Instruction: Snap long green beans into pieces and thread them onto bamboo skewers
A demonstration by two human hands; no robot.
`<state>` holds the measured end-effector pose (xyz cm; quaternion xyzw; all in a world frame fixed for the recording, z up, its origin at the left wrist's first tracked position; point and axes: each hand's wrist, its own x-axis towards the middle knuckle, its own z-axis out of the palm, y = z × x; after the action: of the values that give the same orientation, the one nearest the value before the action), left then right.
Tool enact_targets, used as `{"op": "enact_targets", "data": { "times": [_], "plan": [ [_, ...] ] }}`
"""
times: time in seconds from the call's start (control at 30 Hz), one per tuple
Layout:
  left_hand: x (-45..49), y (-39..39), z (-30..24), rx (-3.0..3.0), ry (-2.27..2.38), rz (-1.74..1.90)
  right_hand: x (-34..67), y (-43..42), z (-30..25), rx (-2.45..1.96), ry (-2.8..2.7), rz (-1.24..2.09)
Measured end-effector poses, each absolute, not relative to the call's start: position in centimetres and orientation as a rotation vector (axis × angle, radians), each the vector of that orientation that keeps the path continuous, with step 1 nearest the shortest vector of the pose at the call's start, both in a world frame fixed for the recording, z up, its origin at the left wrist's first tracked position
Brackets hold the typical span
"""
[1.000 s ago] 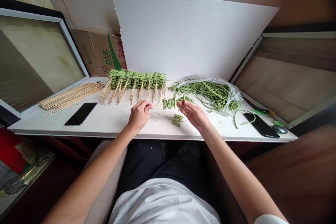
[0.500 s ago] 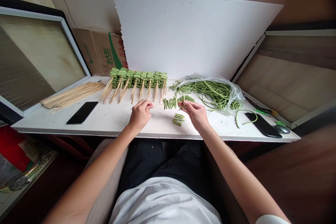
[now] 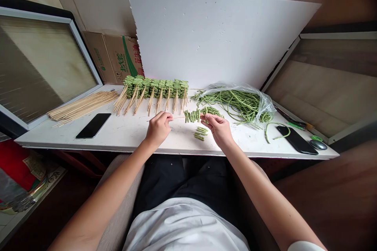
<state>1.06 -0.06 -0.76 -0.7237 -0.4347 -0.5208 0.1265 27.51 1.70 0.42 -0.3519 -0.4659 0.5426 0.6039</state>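
My left hand [image 3: 158,129] grips a thin bamboo skewer [image 3: 160,119] near its blunt end, with several cut green bean pieces [image 3: 192,116] threaded along it. My right hand [image 3: 219,130] pinches a long green bean [image 3: 211,111] close to the skewer's far end. A small pile of cut bean pieces [image 3: 199,134] lies on the white table [image 3: 123,137] just below, between my hands. A row of finished bean skewers [image 3: 156,88] stands beyond my left hand.
A bundle of loose skewers [image 3: 82,106] and a black phone [image 3: 93,125] lie at left. A plastic bag of long beans [image 3: 241,104] and a second phone [image 3: 297,145] lie at right. A white foam board [image 3: 220,35] and a cardboard box [image 3: 113,58] stand behind.
The view has shifted slightly. My right hand has drawn a little closer to the skewer, and the skewer stays in my left hand.
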Motion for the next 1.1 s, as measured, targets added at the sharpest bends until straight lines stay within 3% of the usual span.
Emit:
{"op": "enact_targets", "data": {
  "times": [0.43, 0.77, 1.1],
  "plan": [
    [1.2, 0.0, -0.2, -2.082, -1.378, -1.554, 27.7, 2.1, 0.6, -0.861, -1.138, 1.257],
    [-0.2, 1.1, -0.9, -2.071, -1.507, -1.538, 32.4, 5.0, -1.4, -1.331, -2.115, 0.334],
    [0.0, 1.1, -1.2, -2.091, -1.456, -1.551, 31.6, 4.8, -1.9, -1.373, -2.04, 0.363]
  ]
}}
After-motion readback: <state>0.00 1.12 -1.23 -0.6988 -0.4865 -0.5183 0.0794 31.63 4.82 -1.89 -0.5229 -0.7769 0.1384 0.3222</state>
